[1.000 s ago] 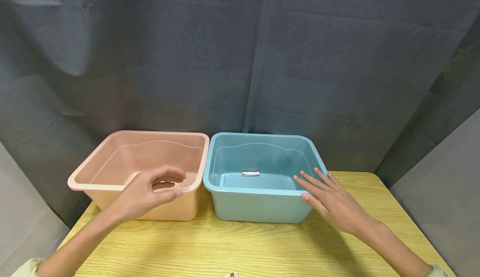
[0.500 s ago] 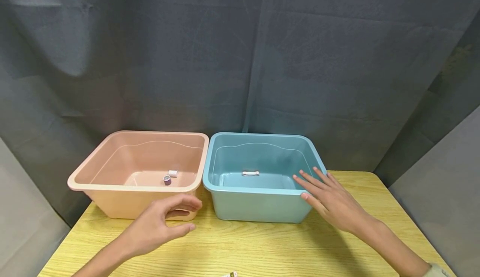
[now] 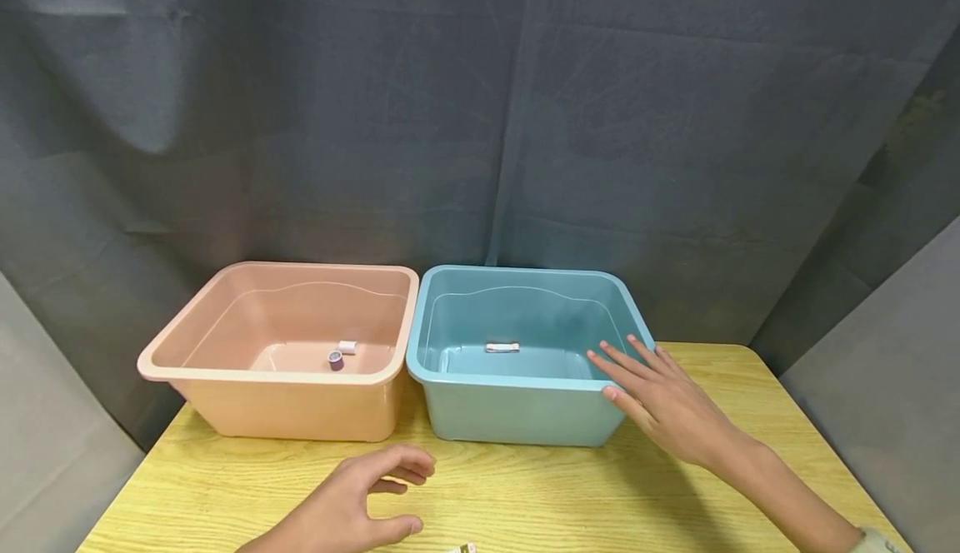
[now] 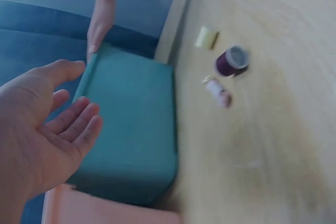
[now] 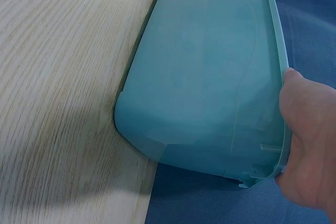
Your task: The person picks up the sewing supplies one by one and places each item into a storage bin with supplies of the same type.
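Head view: a wooden table (image 3: 540, 495) stands before a dark cloth (image 3: 375, 120). Toward eight o'clock sits a pink tub (image 3: 277, 407); a small white roll (image 3: 347, 346) and a small purple roll (image 3: 335, 361) lie inside it. Just beside it, nearer six o'clock, is a blue tub (image 3: 517, 411) with a small white piece (image 3: 502, 347) on its floor. At four o'clock the right hand (image 3: 667, 407) rests on the blue tub's rim, its straight fingers spread. At seven o'clock the left hand (image 3: 352, 499) is above the table, fingers curved and thumb well apart from them.

Left wrist view: the left hand is at eight o'clock, thumb and fingers apart. Three small things lie near one another on the table: a yellow cylinder (image 4: 206, 38) at one o'clock, a purple spool (image 4: 231, 60) at two and a blurred pinkish tube (image 4: 218, 92) at three.

Right wrist view: the blue tub fills the middle. Between three and four o'clock, the right hand touches its rim; the fingertips are hidden.
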`<state>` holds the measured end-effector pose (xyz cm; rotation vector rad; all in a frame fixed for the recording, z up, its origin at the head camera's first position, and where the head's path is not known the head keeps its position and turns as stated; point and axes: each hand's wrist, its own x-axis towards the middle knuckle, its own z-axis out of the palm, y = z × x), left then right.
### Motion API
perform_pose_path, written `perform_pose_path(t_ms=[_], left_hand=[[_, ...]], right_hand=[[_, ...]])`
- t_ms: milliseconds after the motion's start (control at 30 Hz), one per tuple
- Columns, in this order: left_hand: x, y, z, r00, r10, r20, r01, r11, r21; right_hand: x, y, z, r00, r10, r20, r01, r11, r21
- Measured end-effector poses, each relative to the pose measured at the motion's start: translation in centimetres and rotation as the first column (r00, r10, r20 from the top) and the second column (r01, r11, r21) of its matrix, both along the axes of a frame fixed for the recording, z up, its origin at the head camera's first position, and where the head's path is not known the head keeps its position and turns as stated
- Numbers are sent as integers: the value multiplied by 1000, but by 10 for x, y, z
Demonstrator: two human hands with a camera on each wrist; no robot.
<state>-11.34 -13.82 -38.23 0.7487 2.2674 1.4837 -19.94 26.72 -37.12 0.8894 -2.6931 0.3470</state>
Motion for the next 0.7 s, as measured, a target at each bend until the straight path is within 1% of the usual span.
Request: perform_pose_path(t_ms=[67, 133, 200, 233, 267, 300, 333, 367, 400, 433, 467, 500, 533, 567, 600, 633, 667, 700], left_hand=[[2, 2, -6, 996, -4, 89, 4, 1000, -1], [5, 5, -13, 982, -2, 191, 1, 1000, 9], [7, 7, -20, 965, -13, 260, 8, 1000, 18], [7, 8, -25, 962, -22, 272, 18, 1000, 17], [9, 9, -28, 953, -29, 301, 22, 999, 27], [11, 11, -32, 941, -34, 338, 23, 999, 37], [13, 12, -36, 935, -40, 353, 24, 999, 49], [16, 12, -41, 930, -48, 363, 23, 997, 74], [20, 13, -44, 920, -59, 386, 22, 995, 100], [24, 13, -48, 922, -61, 383, 19, 994, 112], [28, 13, -51, 917, -57, 394, 8, 992, 126], [32, 14, -55, 924, -62, 377, 11, 991, 136], [36, 16, -59, 940, -55, 337, 12, 991, 130], [40, 17, -61, 958, -50, 283, 19, 994, 111], [43, 20, -62, 975, -31, 220, 16, 997, 72], [48, 24, -59, 991, -10, 131, 6, 1000, 29], [50, 26, -59, 995, -1, 105, -1, 1000, 16], [52, 28, -59, 998, 9, 57, -8, 1000, -5]], right_hand=[[0, 0, 0, 1000, 1, -1, -1, 1000, 2], [0, 0, 0, 1000, 2, -2, -2, 1000, 3], [0, 0, 0, 1000, -1, 4, 1, 1000, 4], [0, 0, 0, 1000, -2, 5, 2, 1000, 4], [0, 0, 0, 1000, -1, 7, 1, 1000, 4], [0, 1, 0, 1000, 1, 2, -1, 1000, 10], [0, 1, 0, 1000, 2, 1, -2, 1000, 11], [0, 1, 0, 1000, 2, 0, -2, 1000, 12], [0, 1, 0, 1000, 4, -4, -4, 1000, 17], [0, 1, 0, 1000, 7, -9, -7, 1000, 21], [0, 1, 0, 1000, 7, -10, -7, 1000, 22], [0, 1, 0, 1000, 7, -13, -7, 1000, 24], [0, 1, 0, 1000, 5, -11, -5, 1000, 21], [0, 1, 0, 1000, 9, -14, -8, 1000, 26], [0, 1, 0, 1000, 8, -15, -8, 1000, 27], [0, 1, 0, 1000, 6, -11, -5, 1000, 20], [0, 1, -1, 1000, 4, -9, -3, 1000, 16], [0, 1, -1, 1000, 4, -9, -3, 1000, 14]])
